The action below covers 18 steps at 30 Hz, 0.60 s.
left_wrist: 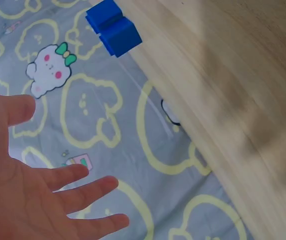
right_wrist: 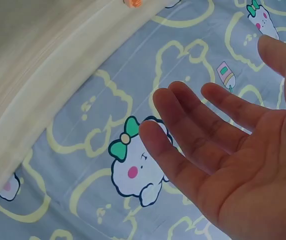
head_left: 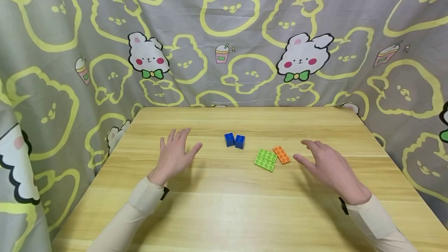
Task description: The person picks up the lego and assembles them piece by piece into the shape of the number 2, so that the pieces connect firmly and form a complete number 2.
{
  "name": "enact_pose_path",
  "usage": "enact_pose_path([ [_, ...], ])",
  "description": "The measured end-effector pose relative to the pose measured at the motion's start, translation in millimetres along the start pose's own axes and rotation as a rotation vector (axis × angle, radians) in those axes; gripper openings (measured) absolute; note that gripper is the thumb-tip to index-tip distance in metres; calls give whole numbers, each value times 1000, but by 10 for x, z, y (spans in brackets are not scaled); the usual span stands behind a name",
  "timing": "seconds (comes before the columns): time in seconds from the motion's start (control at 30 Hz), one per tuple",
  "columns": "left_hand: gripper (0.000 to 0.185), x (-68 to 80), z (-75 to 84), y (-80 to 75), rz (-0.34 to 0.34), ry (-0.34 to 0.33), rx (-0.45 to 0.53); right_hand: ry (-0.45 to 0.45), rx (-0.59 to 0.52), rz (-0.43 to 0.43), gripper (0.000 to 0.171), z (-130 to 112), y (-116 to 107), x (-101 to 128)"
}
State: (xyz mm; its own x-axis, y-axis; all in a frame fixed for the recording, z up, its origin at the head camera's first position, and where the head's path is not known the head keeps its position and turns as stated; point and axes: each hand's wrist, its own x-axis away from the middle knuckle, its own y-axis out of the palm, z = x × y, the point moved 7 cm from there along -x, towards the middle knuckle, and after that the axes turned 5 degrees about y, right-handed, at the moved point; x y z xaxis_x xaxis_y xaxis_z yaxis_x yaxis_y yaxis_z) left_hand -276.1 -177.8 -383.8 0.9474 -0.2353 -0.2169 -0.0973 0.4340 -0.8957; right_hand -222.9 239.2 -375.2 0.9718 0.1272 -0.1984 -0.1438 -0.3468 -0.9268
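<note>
Two blue toy bricks sit side by side near the middle of the table, nearly touching; the left wrist view shows the blue bricks at its top edge. To their right lie light green studded bricks, set edge to edge, with an orange brick at their upper right corner. My left hand hovers left of the blue bricks, fingers spread and holding nothing. On the other side, my right hand is held over the table just right of the orange brick, its fingers loosely extended and nothing in them.
The wooden table carries these bricks. Behind it and along both sides hangs a grey curtain printed with yellow outlines and white rabbits. Both forearms reach in from the front edge, with a dark band at each wrist.
</note>
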Motion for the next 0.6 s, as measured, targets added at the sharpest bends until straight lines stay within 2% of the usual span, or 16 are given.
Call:
enact_pose_path([
  [0.33,75,-77,75,57,-16,1,97,-38,-9,-31,69,-91,103,-31],
  [0.6,71,-218,62,100,20,-9,113,-108,7,-33,65,-266,213,-86],
])
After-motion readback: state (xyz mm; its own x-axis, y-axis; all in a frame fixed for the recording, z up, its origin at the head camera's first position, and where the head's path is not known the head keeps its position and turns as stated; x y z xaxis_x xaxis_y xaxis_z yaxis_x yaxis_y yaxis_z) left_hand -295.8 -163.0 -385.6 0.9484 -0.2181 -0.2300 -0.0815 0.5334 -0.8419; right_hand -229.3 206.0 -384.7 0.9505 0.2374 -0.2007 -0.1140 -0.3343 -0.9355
